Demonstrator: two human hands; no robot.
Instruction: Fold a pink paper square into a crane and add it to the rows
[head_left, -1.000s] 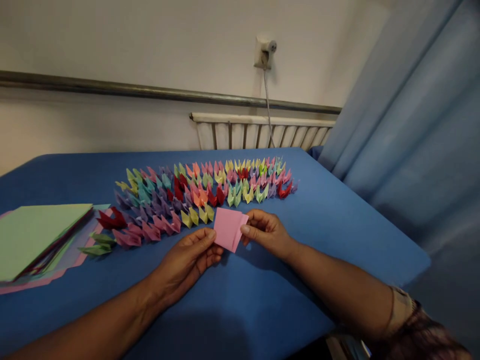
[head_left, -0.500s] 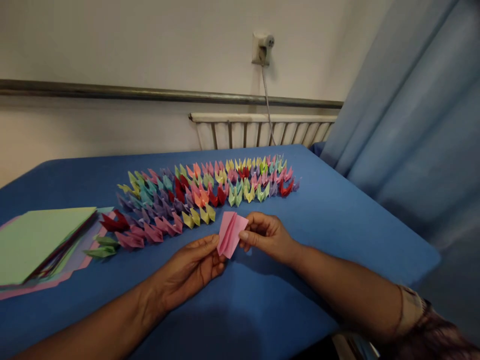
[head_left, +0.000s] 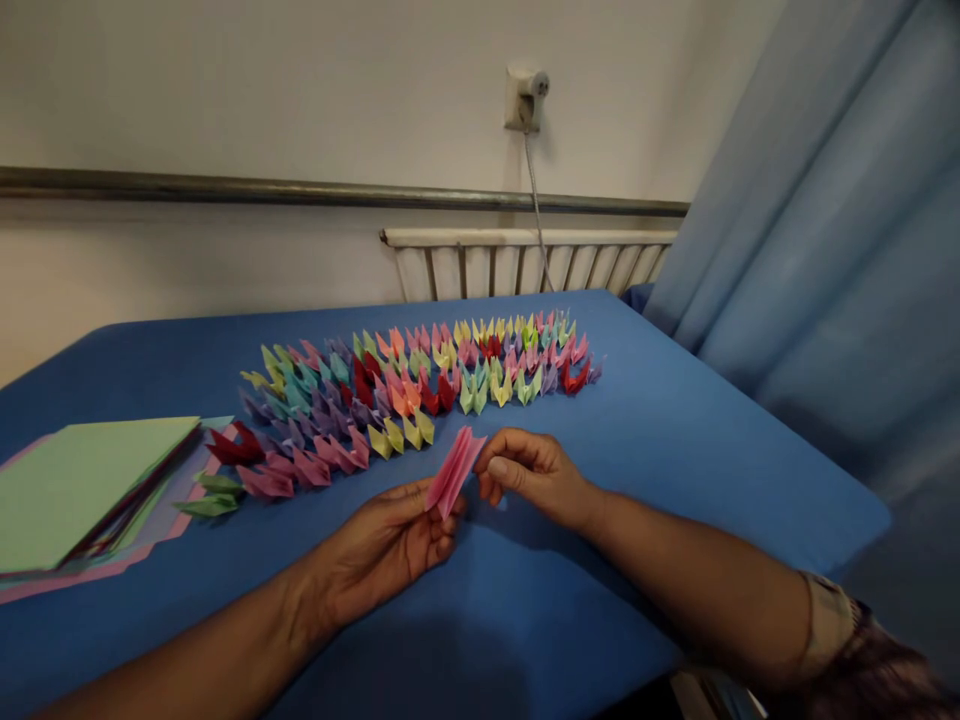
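A small piece of folded pink origami paper (head_left: 454, 472) with several pleat-like layers stands tilted above the blue surface. My left hand (head_left: 405, 530) pinches its lower left edge between thumb and fingers. Close by on the right is my right hand (head_left: 536, 475), fingers loosely curled and thumb lifted off the paper. Its index finger is at the paper's right edge; whether it touches cannot be made out. Just beyond my hands, rows of folded paper cranes (head_left: 405, 395) in many colours stand on the blue surface (head_left: 675, 430).
At the left lies a stack of square coloured paper (head_left: 97, 480), pale green on top. Behind the surface are a white railing (head_left: 525, 238), a metal wall bar (head_left: 262, 188) and a socket (head_left: 521, 100) with a plugged-in cord. A blue curtain (head_left: 840, 220) hangs at the right.
The pink paper has turned and closed up, now showing its narrow layered edge rather than a broad face. My right thumb has come off its right flap. My left hand keeps its hold.
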